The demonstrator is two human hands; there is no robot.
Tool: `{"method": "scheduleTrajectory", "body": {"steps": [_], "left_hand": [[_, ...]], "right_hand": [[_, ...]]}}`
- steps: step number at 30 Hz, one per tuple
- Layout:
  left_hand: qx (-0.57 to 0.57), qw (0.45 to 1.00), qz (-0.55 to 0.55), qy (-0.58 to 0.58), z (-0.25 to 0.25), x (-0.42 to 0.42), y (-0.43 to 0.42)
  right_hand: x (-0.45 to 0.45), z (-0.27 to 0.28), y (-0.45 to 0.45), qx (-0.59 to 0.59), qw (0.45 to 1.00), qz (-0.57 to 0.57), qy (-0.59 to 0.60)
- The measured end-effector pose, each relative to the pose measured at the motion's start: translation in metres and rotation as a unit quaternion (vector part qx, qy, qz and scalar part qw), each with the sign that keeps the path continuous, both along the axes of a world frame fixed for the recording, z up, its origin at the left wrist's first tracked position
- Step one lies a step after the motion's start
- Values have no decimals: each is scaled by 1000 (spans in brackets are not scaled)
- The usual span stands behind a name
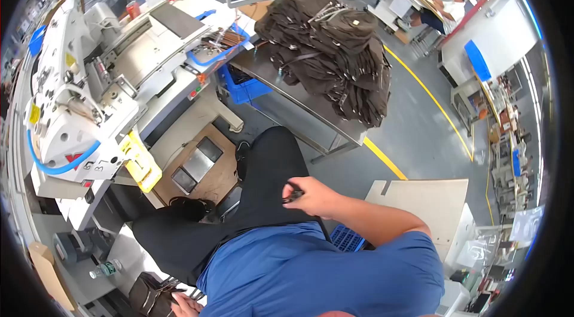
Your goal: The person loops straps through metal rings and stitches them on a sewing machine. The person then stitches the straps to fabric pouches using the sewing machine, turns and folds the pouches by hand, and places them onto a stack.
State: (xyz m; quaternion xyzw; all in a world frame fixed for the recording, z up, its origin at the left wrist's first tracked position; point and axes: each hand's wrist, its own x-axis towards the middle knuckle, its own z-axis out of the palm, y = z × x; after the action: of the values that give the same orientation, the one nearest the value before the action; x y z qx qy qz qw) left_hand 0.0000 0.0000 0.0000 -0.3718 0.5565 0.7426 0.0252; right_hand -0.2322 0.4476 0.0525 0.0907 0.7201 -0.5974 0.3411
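My right hand [315,197] is closed around a small black object [292,193] above my right thigh; its exact kind is unclear. At the lower left, my left hand [186,305] has its fingers curled at the edge of a dark brown, bag-like piece [146,294], which lies on a pale surface beside my left leg. Part of this hand is cut off by the frame. In front of me to the left stands a large white industrial sewing machine [75,132]. A tall heap of dark brown pieces with metal fittings [335,36] covers a metal table.
A blue tray [222,54] of small parts sits on the machine table, with a blue bin [248,91] below. A foot pedal [197,164] is by my feet. Near my left leg lies a plastic bottle [106,268]. Other people [452,11] sit at workstations farther off.
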Motion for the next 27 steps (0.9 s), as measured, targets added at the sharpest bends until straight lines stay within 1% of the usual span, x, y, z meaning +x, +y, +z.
{"method": "scheduleTrajectory", "body": {"steps": [1,2,3,5,6,7,8,9,10,11,12,13,15,17,18,20,21,22,23,24,25,26,27], "left_hand": [[5,1000,7,-2,-1,6,9],[-30,998,10,-52,25,-26,43],[-83,994,14,-72,36,-75,30],[-72,988,-127,-55,37,-95,45],[-86,974,-198,-68,25,-105,53],[-98,956,-262,-88,24,-121,65],[-39,958,-263,-106,26,-134,80],[-17,936,-312,-161,30,-153,85],[126,953,-255,-105,-22,-146,75],[196,967,-55,-156,-11,-161,96],[228,956,-83,-164,-8,-163,84],[244,952,-82,-166,-10,-162,80],[282,944,-145,-94,-36,-150,66],[241,961,-117,-72,-19,-157,75],[255,956,-142,-35,-25,-157,76],[243,959,-143,-26,-32,-159,83],[239,960,-144,-25,-32,-160,86],[216,965,-145,-40,-33,-162,88],[243,963,-109,-46,-31,-162,86],[268,960,-72,-51,-28,-163,83],[292,954,-34,-52,-27,-163,82],[304,951,-10,-53,-27,-164,81],[288,956,-35,-39,-31,-165,80]], "right_hand": [[-8,6,-5,9,999,31,-9],[-16,27,-15,3,996,21,-84],[-40,-5,-53,-52,996,14,-72],[-41,-29,-65,-100,984,27,-147],[-40,-43,-71,-128,978,28,-163],[-40,-46,-75,-138,972,6,-190],[-41,-50,-81,-147,962,-8,-228],[-43,-57,-90,-153,950,-15,-272],[-46,-64,-96,-177,941,-13,-287],[-45,-74,-100,-199,928,-13,-314],[-43,-74,-109,-199,929,-4,-313],[-38,-71,-118,-205,930,1,-305],[-35,-67,-126,-209,935,54,-282],[-33,-70,-134,-185,949,91,-240],[-33,-72,-136,-169,952,127,-223],[-32,-82,-139,-129,963,232,-48],[-29,-85,-142,-108,953,280,38],[-27,-88,-144,-129,951,279,39],[-30,-86,-144,-161,955,242,-64],[-37,-78,-143,-191,947,201,-165],[-42,-73,-142,-216,927,160,-261],[-44,-75,-143,-225,925,126,-278],[-45,-77,-147,-210,933,135,-260]]}}
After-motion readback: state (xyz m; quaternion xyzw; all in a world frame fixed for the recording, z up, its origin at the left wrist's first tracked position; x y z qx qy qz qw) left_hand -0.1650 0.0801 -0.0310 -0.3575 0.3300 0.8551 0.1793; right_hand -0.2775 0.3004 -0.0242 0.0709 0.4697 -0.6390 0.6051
